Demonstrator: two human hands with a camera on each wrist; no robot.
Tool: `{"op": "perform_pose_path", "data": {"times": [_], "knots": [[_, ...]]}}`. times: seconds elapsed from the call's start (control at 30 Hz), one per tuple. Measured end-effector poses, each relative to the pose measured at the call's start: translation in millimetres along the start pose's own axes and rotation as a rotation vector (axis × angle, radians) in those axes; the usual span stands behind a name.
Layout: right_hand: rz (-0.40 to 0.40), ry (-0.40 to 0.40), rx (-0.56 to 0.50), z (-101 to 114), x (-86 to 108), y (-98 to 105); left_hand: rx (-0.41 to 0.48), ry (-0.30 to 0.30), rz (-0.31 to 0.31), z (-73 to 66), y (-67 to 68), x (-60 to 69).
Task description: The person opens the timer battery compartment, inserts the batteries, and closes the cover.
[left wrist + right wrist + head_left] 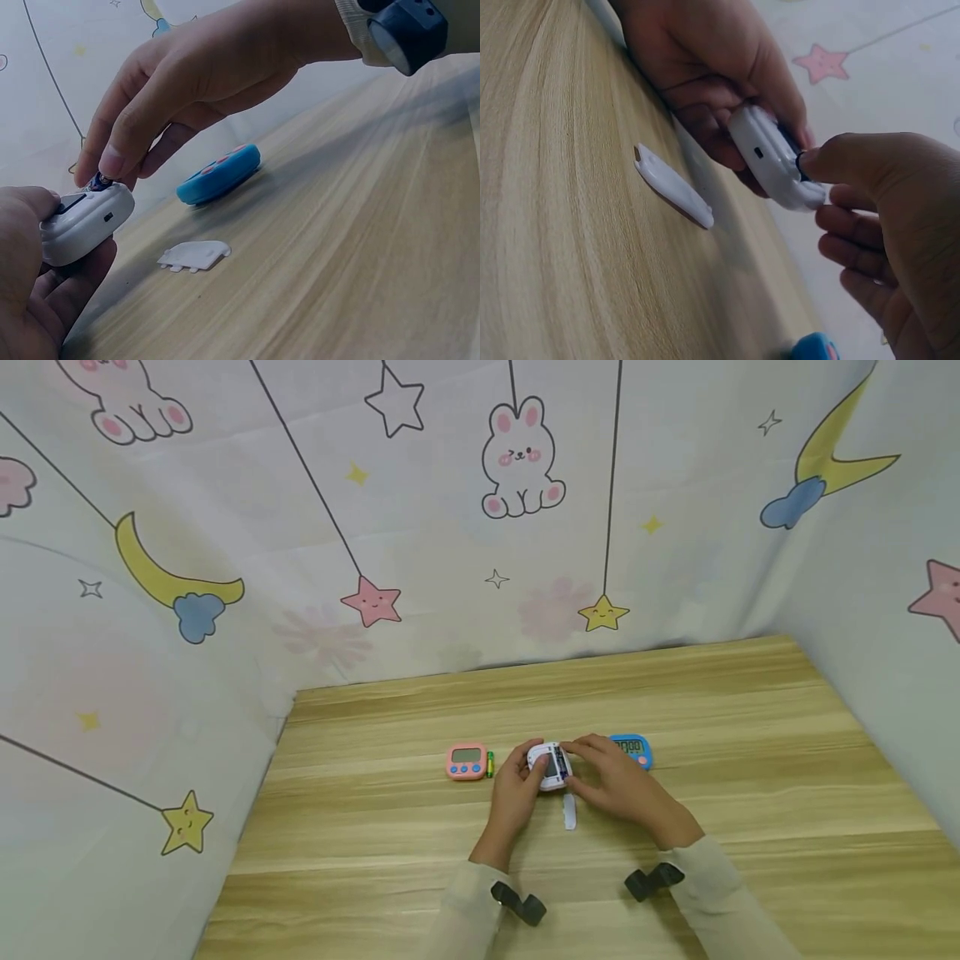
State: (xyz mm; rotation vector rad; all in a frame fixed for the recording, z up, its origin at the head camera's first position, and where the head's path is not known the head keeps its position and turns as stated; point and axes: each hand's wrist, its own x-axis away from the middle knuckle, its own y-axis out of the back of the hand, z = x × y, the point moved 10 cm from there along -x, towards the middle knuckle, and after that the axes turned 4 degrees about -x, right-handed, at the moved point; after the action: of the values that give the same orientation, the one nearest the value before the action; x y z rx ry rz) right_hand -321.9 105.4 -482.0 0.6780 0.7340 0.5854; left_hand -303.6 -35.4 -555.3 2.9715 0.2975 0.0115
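Note:
A white timer (556,774) is gripped by my left hand (516,793), thumb on its face and fingers beneath, its battery slot facing up. My right hand (624,783) pinches a dark battery (97,182) at the slot with thumb and fingertips; in the right wrist view the battery (802,165) shows under the thumb. The loose white battery cover (570,812) lies on the table just below the timer, and shows in the left wrist view as a thin cover (196,255) with small tabs.
A pink timer (467,762) lies left of my hands, with a green battery (490,764) upright in the head view beside it. A blue timer (632,749) is partly behind my right hand. A patterned curtain (450,527) stands behind the wooden table (375,843).

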Motion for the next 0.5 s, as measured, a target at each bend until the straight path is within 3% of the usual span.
{"op": "perform_pose_path", "data": {"times": [0.27, 0.5], "knots": [[0.035, -0.059, -0.003, -6.9, 2.3, -3.2, -0.012, 0.008, 0.001, 2.8, -1.0, 0.3], [0.014, -0.078, -0.08, -12.4, 1.4, -7.7, -0.009, 0.002, -0.016, 1.6, 1.1, -0.9]]}}
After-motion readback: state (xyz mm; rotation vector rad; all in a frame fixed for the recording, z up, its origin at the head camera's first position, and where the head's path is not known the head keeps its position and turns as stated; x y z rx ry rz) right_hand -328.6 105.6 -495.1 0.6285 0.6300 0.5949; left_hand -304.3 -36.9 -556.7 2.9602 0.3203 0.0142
